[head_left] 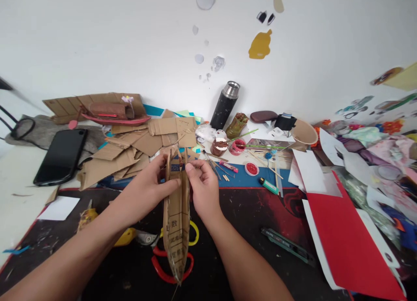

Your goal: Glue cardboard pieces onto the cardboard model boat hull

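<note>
A narrow cardboard boat (177, 231) with a pointed near end and printed characters inside is held up over the dark mat. My left hand (156, 183) grips its left side, thumb laid inside the hull. On the other side, my right hand (204, 186) pinches the right wall near the far end with thumb and curled fingers. Scissors with red handles (159, 268) lie underneath, partly covered by the boat. A yellow scissor handle (194, 233) shows beside the hull.
Cardboard scraps (130, 149) pile up behind, below a finished-looking red-brown model boat (114, 112). A black thermos (224, 103) stands near open paint jars (237, 147). A phone (61, 157) lies left; a utility knife (288, 245) and red sheet (352, 244) lie right.
</note>
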### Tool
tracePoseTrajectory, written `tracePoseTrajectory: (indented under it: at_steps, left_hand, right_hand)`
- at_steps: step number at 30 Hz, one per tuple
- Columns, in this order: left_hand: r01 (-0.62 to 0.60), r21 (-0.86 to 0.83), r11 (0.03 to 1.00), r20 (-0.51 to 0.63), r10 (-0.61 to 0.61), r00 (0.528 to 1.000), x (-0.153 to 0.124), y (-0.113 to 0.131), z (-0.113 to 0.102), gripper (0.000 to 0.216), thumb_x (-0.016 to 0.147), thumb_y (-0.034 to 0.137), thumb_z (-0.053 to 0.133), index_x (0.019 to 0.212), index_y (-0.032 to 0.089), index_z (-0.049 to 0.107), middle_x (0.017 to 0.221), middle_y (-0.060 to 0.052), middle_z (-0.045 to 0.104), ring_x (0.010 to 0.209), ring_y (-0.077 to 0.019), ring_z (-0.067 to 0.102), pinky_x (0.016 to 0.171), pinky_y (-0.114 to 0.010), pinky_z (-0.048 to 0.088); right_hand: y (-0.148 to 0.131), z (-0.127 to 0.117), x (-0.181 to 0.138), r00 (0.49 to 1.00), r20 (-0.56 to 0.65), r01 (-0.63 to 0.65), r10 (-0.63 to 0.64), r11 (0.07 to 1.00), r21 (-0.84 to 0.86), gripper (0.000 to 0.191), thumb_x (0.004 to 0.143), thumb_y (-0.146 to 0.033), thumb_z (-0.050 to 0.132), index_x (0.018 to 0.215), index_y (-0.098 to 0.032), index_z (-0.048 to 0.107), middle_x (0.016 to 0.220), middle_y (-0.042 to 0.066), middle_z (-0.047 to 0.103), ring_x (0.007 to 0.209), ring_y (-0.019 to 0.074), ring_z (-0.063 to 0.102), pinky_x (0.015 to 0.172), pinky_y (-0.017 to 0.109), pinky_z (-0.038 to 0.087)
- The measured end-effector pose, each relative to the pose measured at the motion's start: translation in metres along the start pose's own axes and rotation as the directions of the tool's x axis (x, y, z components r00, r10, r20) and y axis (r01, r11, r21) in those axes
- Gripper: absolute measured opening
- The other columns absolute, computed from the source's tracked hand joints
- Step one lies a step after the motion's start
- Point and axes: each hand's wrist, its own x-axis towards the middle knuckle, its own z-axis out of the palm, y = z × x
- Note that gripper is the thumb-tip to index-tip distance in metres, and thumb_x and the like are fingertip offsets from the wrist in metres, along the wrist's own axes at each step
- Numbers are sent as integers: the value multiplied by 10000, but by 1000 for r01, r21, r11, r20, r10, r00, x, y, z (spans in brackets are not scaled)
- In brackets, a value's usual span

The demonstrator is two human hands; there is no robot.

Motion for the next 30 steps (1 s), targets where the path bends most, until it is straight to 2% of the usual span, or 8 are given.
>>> tracePoseTrajectory:
  at_steps: [2,5,9,16,19,22,27,30]
  left_hand:
    - [-7,28,1000,2,6,1000,1,-1,1,477,792,330,672,1256,221,657,1215,-84,799,1147,-333,755,1010,-469,627]
    - [-15,85,996,-15,17,1000,2,-2,2,484,774,314,622,1241,210,687,1132,-84,824,1040,-336,784,908,-462,661]
    - [-19,61,998,-24,20,1000,3,-3,1,513,768,302,618,1269,224,695,1117,-73,834,1090,-355,788,823,-421,677]
    - [6,-196,981,-129,-31,991,6,-8,-10,376,765,237,774,1133,254,698,1107,-6,825,1000,-258,778,834,-335,647]
    - [-39,-406,913,-244,-67,967,9,-5,-16,374,682,206,858,1024,251,713,1004,10,831,923,-225,777,820,-305,645]
    - [-43,-564,825,-286,-146,947,10,4,-19,451,611,192,911,1018,252,724,897,-8,846,794,-237,791,725,-333,668]
    - [-150,-614,775,-382,-125,916,10,12,-16,427,581,126,913,960,229,744,889,-10,844,786,-218,792,722,-305,664]
    - [-133,-589,797,-367,-117,923,11,9,-13,417,607,162,903,990,234,756,895,-5,826,804,-226,782,736,-318,652]
  right_hand:
    - [1,-1,2,1000,1,-17,17,1000,14,434,869,-625,831,958,-261,612,602,-76,608,436,133,506,385,244,404]
    - [2,-1,1,997,38,-67,66,998,22,459,875,-646,816,988,-264,587,544,-115,551,364,113,450,342,226,363]
    - [1,1,-1,998,45,-54,53,998,13,448,879,-627,814,993,-261,583,558,-113,549,385,108,460,355,216,377]
    - [5,2,-7,989,151,4,-6,1000,14,446,943,-651,767,1118,-261,642,625,-83,541,449,125,452,417,249,371]
    - [5,2,-11,978,203,58,-49,998,-39,503,962,-624,775,1283,-257,655,648,-82,499,517,137,455,492,264,370]
    - [5,2,-13,963,262,99,-68,989,-109,516,993,-663,730,1299,-250,679,683,-60,517,593,158,496,565,281,407]
    - [4,4,-16,910,405,115,-88,993,-42,554,991,-765,668,1156,-239,720,987,53,733,951,245,701,856,360,571]
    - [6,6,-18,899,435,95,-54,993,-73,488,978,-681,738,1168,-232,721,970,40,741,879,224,700,792,331,570]
